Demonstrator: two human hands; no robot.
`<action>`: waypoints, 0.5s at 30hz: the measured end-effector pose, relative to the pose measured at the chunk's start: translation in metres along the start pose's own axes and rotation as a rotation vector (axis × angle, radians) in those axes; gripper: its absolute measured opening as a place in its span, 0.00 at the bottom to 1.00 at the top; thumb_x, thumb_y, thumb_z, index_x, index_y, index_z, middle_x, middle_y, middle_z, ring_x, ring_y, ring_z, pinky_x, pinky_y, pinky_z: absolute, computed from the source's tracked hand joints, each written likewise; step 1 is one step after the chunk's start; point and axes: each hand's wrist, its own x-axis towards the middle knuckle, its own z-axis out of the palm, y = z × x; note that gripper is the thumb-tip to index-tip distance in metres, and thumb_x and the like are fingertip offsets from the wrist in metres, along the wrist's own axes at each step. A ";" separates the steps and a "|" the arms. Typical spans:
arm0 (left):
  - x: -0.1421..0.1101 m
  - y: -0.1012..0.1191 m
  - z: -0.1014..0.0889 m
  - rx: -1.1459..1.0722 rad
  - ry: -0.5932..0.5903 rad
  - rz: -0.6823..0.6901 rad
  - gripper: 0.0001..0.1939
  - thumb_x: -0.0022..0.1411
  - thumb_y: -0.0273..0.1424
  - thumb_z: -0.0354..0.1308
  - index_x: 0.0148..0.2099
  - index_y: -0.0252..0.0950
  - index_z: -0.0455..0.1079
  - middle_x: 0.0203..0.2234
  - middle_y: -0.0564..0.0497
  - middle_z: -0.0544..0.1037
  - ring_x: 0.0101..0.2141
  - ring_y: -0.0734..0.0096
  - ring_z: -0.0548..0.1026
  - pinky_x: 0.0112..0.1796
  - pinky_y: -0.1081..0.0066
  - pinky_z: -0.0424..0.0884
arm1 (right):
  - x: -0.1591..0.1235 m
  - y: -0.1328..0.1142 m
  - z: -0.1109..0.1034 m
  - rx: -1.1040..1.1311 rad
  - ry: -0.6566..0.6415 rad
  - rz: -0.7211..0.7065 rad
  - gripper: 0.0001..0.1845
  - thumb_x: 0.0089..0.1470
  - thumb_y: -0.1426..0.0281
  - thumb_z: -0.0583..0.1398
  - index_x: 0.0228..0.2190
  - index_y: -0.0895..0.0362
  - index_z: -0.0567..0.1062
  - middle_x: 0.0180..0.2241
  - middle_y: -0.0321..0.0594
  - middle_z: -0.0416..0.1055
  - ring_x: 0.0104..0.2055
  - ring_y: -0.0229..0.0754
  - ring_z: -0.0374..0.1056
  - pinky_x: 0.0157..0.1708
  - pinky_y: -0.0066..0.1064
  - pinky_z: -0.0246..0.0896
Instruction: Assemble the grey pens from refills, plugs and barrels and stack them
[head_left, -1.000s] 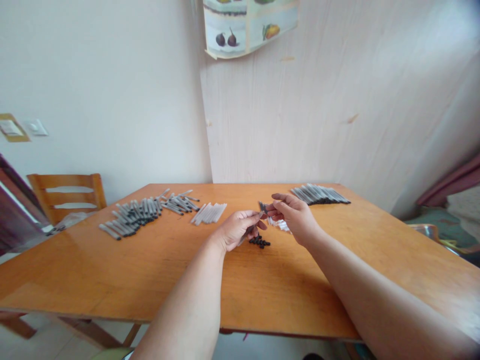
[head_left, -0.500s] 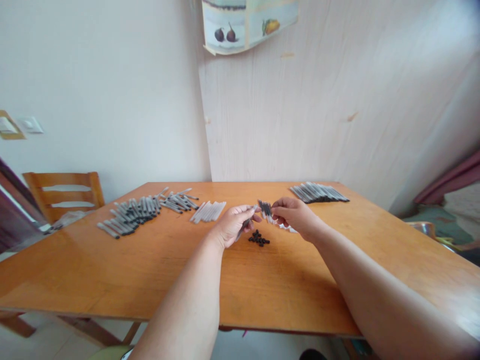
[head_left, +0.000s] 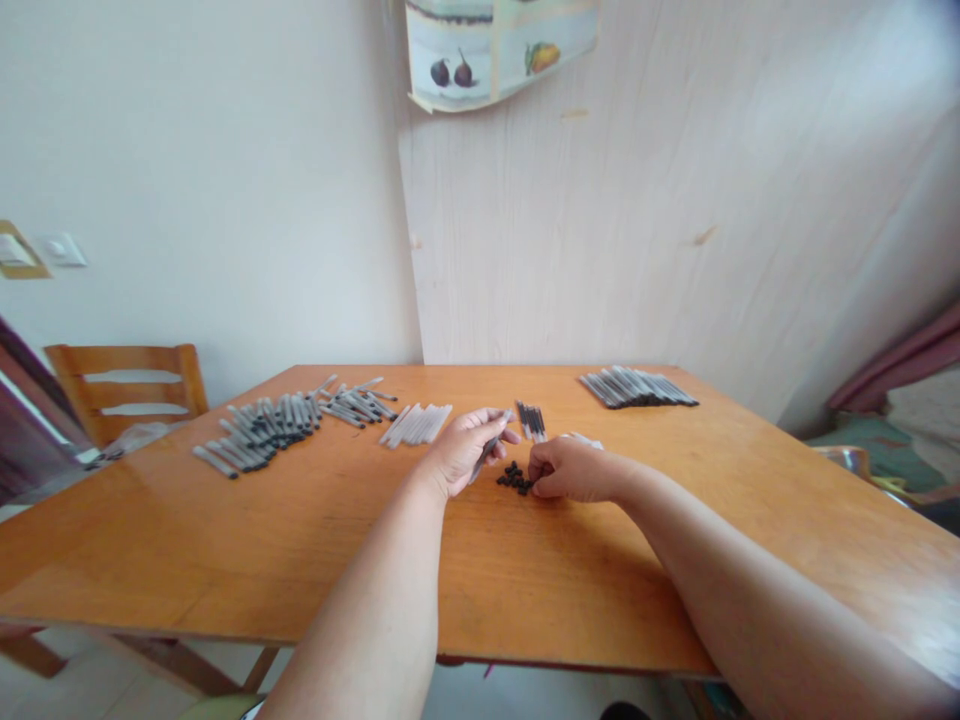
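My left hand (head_left: 471, 448) is closed around a slim pen (head_left: 486, 452) with a dark middle and a pale tip that pokes up past the fingers. Low over the table, my right hand (head_left: 566, 470) has its thumb and fingers pinched at the right edge of a small pile of black pen caps (head_left: 514, 478). Whether a cap is between those fingertips is hidden. Just behind lies a short row of dark-filled pen parts (head_left: 531, 420). White pieces (head_left: 585, 439) show partly behind my right hand.
On the wooden table (head_left: 337, 560), a row of clear barrels (head_left: 417, 424) lies left of my hands. Further left is a large heap of black-ended pens (head_left: 262, 430). A neat stack of pens (head_left: 637, 386) lies at the back right. A chair (head_left: 127, 385) stands at the left.
My right hand has come down and toward me, from beside the dark-filled pen parts to the cap pile. My left hand stays nearly still with the pen.
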 end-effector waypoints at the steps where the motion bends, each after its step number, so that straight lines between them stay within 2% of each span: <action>1: 0.000 0.000 0.000 -0.001 0.005 0.000 0.16 0.56 0.36 0.61 0.44 0.32 0.68 0.30 0.48 0.76 0.22 0.82 0.67 0.23 0.79 0.57 | 0.000 0.001 0.000 -0.001 0.003 0.001 0.06 0.39 0.69 0.64 0.26 0.54 0.76 0.27 0.37 0.74 0.28 0.39 0.66 0.23 0.26 0.49; 3: 0.000 0.000 0.000 0.003 0.013 0.002 0.15 0.56 0.36 0.61 0.43 0.33 0.66 0.31 0.48 0.76 0.22 0.82 0.67 0.22 0.79 0.57 | 0.001 0.004 -0.001 0.058 -0.004 0.010 0.03 0.40 0.71 0.62 0.24 0.55 0.75 0.24 0.37 0.73 0.26 0.38 0.66 0.22 0.26 0.50; 6: 0.000 0.000 0.000 0.026 -0.012 0.003 0.15 0.56 0.37 0.61 0.42 0.33 0.66 0.31 0.47 0.77 0.22 0.81 0.68 0.23 0.78 0.57 | 0.001 0.006 -0.003 0.329 0.008 0.034 0.01 0.42 0.73 0.60 0.23 0.57 0.72 0.19 0.35 0.69 0.23 0.37 0.66 0.22 0.26 0.55; 9: -0.001 0.000 0.000 0.058 -0.065 0.007 0.15 0.56 0.37 0.61 0.42 0.33 0.67 0.33 0.47 0.77 0.23 0.81 0.69 0.24 0.77 0.59 | 0.001 0.005 -0.007 0.598 0.146 0.014 0.05 0.42 0.72 0.62 0.26 0.57 0.70 0.20 0.34 0.69 0.22 0.36 0.65 0.22 0.26 0.58; 11: -0.002 -0.001 0.000 0.069 -0.103 0.008 0.15 0.56 0.38 0.61 0.41 0.33 0.67 0.33 0.47 0.77 0.23 0.81 0.69 0.25 0.77 0.60 | 0.000 0.002 -0.011 0.695 0.233 -0.005 0.07 0.43 0.70 0.63 0.28 0.57 0.71 0.20 0.33 0.68 0.21 0.33 0.63 0.21 0.24 0.56; 15: -0.003 -0.001 0.001 0.075 -0.150 -0.008 0.15 0.56 0.39 0.61 0.41 0.34 0.68 0.34 0.47 0.77 0.23 0.81 0.69 0.25 0.77 0.60 | -0.001 -0.003 -0.016 0.829 0.295 0.001 0.10 0.45 0.65 0.63 0.29 0.59 0.73 0.20 0.35 0.69 0.20 0.31 0.60 0.19 0.24 0.51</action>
